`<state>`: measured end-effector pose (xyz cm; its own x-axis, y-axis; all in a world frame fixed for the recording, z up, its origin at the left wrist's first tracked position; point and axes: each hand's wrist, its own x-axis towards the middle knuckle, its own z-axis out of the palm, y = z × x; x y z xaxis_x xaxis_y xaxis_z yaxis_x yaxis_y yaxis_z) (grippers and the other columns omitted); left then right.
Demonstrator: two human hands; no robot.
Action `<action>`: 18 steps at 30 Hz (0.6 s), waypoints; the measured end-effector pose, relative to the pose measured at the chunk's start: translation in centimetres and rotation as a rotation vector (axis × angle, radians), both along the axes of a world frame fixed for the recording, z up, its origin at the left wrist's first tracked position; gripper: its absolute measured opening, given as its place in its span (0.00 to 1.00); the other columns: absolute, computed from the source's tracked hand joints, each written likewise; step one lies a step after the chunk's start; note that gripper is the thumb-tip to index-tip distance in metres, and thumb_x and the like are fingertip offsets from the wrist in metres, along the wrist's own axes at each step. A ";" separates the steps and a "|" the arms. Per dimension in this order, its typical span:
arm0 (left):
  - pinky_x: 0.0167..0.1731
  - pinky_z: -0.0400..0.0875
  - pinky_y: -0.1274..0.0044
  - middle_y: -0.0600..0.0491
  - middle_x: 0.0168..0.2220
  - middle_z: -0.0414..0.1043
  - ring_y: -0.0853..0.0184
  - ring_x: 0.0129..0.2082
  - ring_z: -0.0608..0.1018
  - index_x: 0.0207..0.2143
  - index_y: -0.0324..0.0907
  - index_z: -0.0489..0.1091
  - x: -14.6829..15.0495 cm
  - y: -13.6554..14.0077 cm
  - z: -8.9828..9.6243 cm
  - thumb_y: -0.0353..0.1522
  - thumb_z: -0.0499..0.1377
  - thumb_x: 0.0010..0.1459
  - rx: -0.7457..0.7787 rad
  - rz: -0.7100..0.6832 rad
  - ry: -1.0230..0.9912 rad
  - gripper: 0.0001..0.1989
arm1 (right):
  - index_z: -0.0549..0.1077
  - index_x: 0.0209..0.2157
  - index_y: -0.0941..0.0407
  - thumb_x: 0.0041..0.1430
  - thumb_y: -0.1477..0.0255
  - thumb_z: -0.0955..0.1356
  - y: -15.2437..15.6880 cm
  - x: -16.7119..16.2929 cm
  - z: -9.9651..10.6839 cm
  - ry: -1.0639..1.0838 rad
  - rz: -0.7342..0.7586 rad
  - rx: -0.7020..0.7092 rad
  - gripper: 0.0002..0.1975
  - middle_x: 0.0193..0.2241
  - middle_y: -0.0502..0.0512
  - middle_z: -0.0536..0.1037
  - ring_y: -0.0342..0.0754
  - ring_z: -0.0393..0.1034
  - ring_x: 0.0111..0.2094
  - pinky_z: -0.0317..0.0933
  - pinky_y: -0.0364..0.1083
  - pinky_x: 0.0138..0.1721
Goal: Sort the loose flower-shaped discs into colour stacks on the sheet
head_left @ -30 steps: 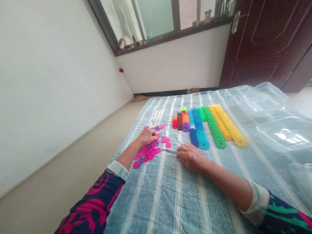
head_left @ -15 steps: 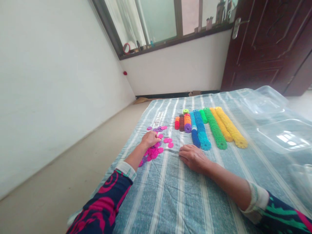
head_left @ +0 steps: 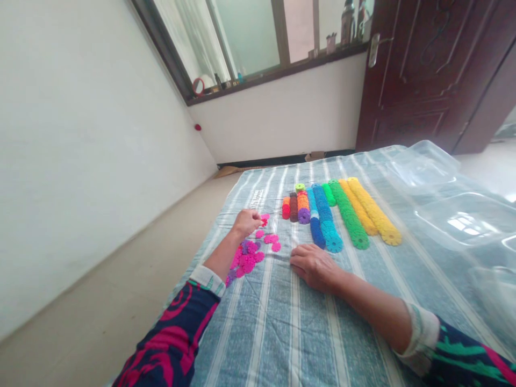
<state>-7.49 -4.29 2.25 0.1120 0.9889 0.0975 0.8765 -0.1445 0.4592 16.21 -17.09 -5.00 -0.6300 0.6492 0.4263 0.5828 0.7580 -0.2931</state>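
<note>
My left hand (head_left: 246, 222) is above the far end of the loose discs, fingers pinched on a reddish-pink notched plastic disc (head_left: 264, 222). Its fingers partly hide the discs behind them. Nearer to me lies a loose pile of pink and purple discs (head_left: 246, 260), with a few pink discs (head_left: 272, 239) scattered to its right. My right hand (head_left: 313, 263) rests palm down on the striped cloth (head_left: 278, 322), fingers lying loosely side by side, nothing visible in them. Just beyond it lie rows of stacked discs: blue (head_left: 328, 220), green (head_left: 350, 217) and yellow (head_left: 374, 212).
Shorter stacks in red (head_left: 286, 208), brown (head_left: 293, 207) and orange with purple (head_left: 303, 208) lie left of the blue rows. Clear plastic containers (head_left: 463, 220) stand at the right. Beyond the cloth are a wall, a windowsill (head_left: 278, 72) and a dark red door (head_left: 427, 86).
My left hand has moved up from the pile toward its far end, and a reddish disc now shows at its fingertips. The right hand stays on the cloth. The view has shifted slightly.
</note>
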 end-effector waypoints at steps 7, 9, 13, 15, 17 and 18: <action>0.28 0.63 0.79 0.57 0.19 0.70 0.70 0.24 0.71 0.21 0.39 0.74 6.6 3.0 -2.0 0.25 0.57 0.44 0.120 -0.135 0.036 0.06 | 0.71 0.29 0.56 0.64 0.75 0.65 0.0 -0.2 0.5 0.001 0.000 0.001 0.08 0.34 0.53 0.75 0.46 0.66 0.38 0.55 0.47 0.40; 0.28 0.63 0.79 0.56 0.19 0.70 0.70 0.24 0.71 0.21 0.39 0.74 7.0 3.6 -2.2 0.24 0.57 0.43 0.103 -0.149 0.050 0.06 | 0.71 0.29 0.56 0.64 0.75 0.65 0.0 -0.2 0.6 -0.006 -0.003 -0.004 0.08 0.34 0.53 0.75 0.46 0.66 0.37 0.55 0.47 0.39; 0.28 0.63 0.79 0.57 0.20 0.70 0.70 0.25 0.72 0.23 0.40 0.74 6.7 4.1 -2.6 0.25 0.58 0.45 0.098 -0.147 0.027 0.05 | 0.70 0.28 0.56 0.64 0.74 0.65 0.1 -0.2 0.7 -0.007 0.011 -0.007 0.08 0.33 0.53 0.75 0.46 0.65 0.37 0.54 0.47 0.38; 0.29 0.64 0.78 0.57 0.22 0.71 0.70 0.26 0.72 0.24 0.40 0.73 6.5 4.0 -2.9 0.28 0.60 0.46 0.111 -0.124 0.006 0.02 | 0.69 0.28 0.56 0.64 0.74 0.65 0.2 -0.2 0.7 -0.010 0.016 -0.006 0.09 0.33 0.53 0.75 0.46 0.65 0.36 0.54 0.47 0.38; 0.29 0.63 0.78 0.57 0.22 0.70 0.70 0.25 0.71 0.25 0.40 0.72 6.4 3.9 -3.1 0.30 0.62 0.46 0.125 -0.097 0.001 0.02 | 0.69 0.28 0.56 0.64 0.74 0.65 0.2 -0.1 0.7 -0.011 0.019 -0.007 0.09 0.33 0.53 0.75 0.46 0.65 0.36 0.54 0.47 0.38; 0.29 0.63 0.78 0.58 0.22 0.69 0.70 0.25 0.71 0.25 0.40 0.71 6.4 3.8 -3.2 0.30 0.63 0.45 0.127 -0.086 0.003 0.04 | 0.69 0.28 0.56 0.64 0.74 0.65 0.2 -0.1 0.7 -0.011 0.019 -0.007 0.09 0.33 0.53 0.74 0.46 0.65 0.36 0.54 0.47 0.38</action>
<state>-1.13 -0.50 -0.98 0.1960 0.9556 0.2202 0.8600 -0.2754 0.4296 16.08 -16.88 -4.28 -0.6468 0.6399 0.4150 0.5715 0.7670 -0.2919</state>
